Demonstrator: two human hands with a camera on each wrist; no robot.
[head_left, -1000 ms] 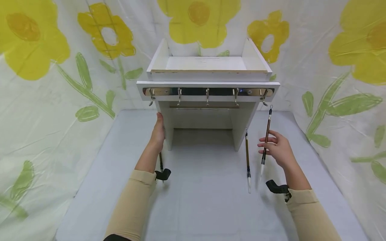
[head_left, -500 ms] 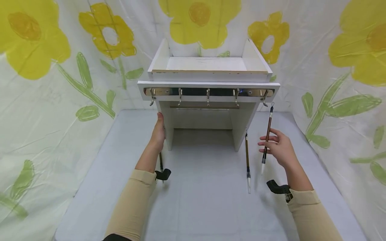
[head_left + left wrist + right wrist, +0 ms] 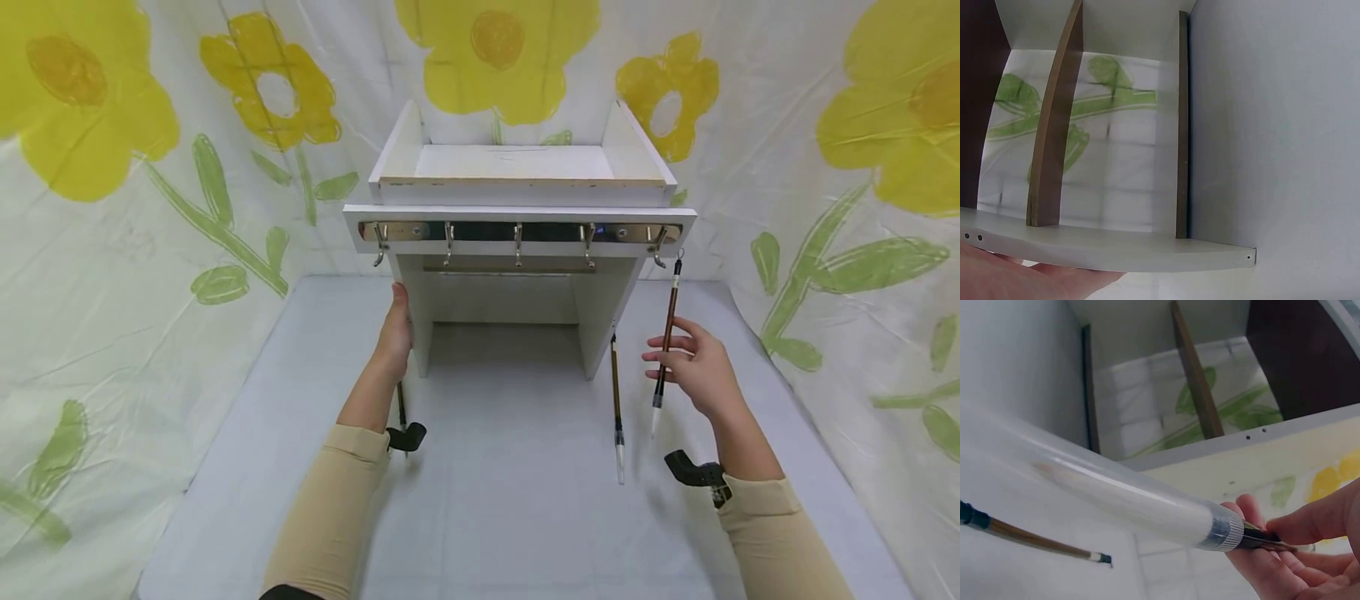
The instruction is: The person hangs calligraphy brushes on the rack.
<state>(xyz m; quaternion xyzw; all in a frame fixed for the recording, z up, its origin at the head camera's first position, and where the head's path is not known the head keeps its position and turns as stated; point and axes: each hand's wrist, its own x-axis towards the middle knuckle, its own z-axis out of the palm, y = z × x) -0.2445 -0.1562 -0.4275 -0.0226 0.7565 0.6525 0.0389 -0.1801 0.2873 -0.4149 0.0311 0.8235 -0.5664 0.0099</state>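
My right hand (image 3: 697,367) pinches a calligraphy brush (image 3: 670,304) by its brown handle, tip down. Its clear cap (image 3: 1129,497) fills much of the right wrist view. At the brush's top, the hanging loop (image 3: 680,252) is right beside the rightmost hook (image 3: 659,247) of a metal hook rail (image 3: 551,231), which is fixed across a white wooden shelf unit (image 3: 525,193). My left hand (image 3: 393,337) rests against the outside of the unit's left side panel (image 3: 415,312). In the left wrist view its fingers (image 3: 1079,278) lie along that panel's outer face.
A second capped brush (image 3: 617,392) lies on the table (image 3: 510,500) by the unit's right panel. Another brush (image 3: 401,402) lies partly hidden beside my left wrist. Behind the unit hangs a flowered curtain (image 3: 360,75).
My right hand has raised the brush slightly, bringing its loop up from below the rightmost hook to beside it. My left hand stays on the side panel.
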